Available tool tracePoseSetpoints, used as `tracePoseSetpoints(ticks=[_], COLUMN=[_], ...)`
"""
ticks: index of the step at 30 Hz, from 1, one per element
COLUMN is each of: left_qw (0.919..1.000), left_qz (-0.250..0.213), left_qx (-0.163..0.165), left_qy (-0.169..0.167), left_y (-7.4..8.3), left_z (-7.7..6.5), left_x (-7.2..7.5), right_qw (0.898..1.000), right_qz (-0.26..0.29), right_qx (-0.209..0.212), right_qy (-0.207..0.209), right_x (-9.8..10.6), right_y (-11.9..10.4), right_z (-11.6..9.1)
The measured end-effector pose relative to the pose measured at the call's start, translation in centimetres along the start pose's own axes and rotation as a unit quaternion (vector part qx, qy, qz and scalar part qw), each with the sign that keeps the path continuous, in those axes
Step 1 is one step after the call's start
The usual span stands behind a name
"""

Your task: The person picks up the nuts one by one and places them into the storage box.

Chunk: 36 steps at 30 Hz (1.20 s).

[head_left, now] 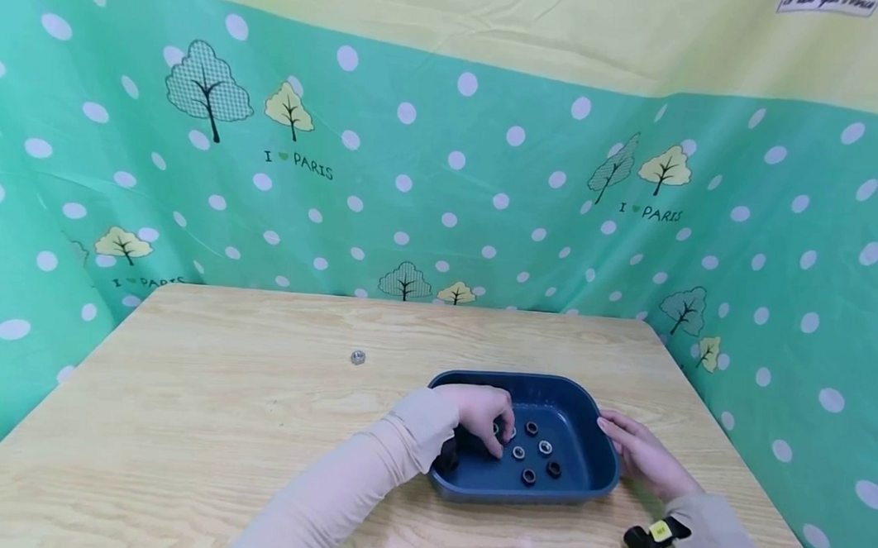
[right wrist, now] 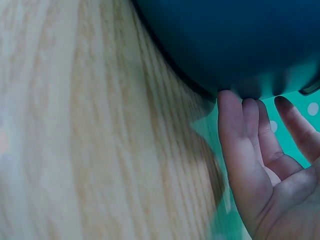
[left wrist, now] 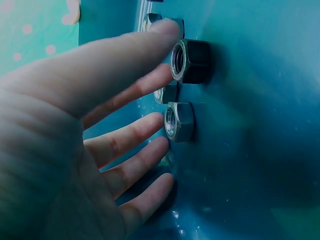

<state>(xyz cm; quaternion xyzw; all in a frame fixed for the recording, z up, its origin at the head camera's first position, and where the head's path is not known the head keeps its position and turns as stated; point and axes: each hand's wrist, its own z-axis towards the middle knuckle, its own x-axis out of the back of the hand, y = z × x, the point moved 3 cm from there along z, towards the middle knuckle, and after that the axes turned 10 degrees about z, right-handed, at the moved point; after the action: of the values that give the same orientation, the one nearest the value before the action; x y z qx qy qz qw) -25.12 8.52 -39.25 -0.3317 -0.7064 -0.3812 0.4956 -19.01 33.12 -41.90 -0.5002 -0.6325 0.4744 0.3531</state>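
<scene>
My left hand (head_left: 485, 413) reaches down into a dark blue bin (head_left: 517, 497), its thumb and fingers spread among hex nuts on the bin floor. In the left wrist view, the thumb and index fingertip lie close to a black hex nut (left wrist: 197, 61). A silver hex nut (left wrist: 184, 122) stands near the middle fingertip. Against the outer right end of the bin, my right hand (head_left: 647, 457) rests its fingertips. The right wrist view shows those fingers (right wrist: 235, 130) fairly straight, touching the outer wall. More nuts, such as a silver nut (head_left: 545, 448) and a black nut (head_left: 554, 469), lie in the bin.
A single silver nut (head_left: 358, 357) lies on the wooden table (head_left: 201, 410), left of the bin and farther back. A green curtain (head_left: 430, 166) with white dots hangs behind the table and along its right side.
</scene>
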Motion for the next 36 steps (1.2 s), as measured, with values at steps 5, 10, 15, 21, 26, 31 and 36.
tracePoseSetpoints(ticks=[5,10,15,21,26,31,36], left_qw=[0.9999,0.9999,0.9990,0.9981,0.9958,0.9884,0.9726], left_qz=[-0.006,-0.015,-0.044,-0.054,-0.063,-0.111,-0.191], left_qx=[0.008,0.005,0.004,0.012,-0.001,-0.008,0.015], left_qy=[0.004,0.004,0.005,0.027,0.067,0.104,0.132], left_y=[0.1,0.0,0.0,-0.1,-0.3,-0.8,-1.1], left_z=[-0.1,0.1,0.3,0.2,0.5,0.3,-0.4], left_x=[0.1,0.1,0.1,0.1,0.5,0.9,1.3], right_qw=[1.000,1.000,1.000,1.000,1.000,1.000,1.000], right_qz=[0.003,0.004,0.017,0.012,0.017,0.026,0.014], right_qx=[0.002,0.007,0.009,0.007,0.012,0.013,0.007], right_qy=[-0.005,-0.005,-0.009,-0.004,-0.003,-0.009,0.001], right_x=[0.0,0.1,0.2,0.0,0.2,0.1,0.0], right_y=[0.0,-0.1,0.0,0.2,0.0,-0.1,0.2], right_z=[-0.1,-0.2,-0.4,-0.3,-0.3,-0.2,-0.2])
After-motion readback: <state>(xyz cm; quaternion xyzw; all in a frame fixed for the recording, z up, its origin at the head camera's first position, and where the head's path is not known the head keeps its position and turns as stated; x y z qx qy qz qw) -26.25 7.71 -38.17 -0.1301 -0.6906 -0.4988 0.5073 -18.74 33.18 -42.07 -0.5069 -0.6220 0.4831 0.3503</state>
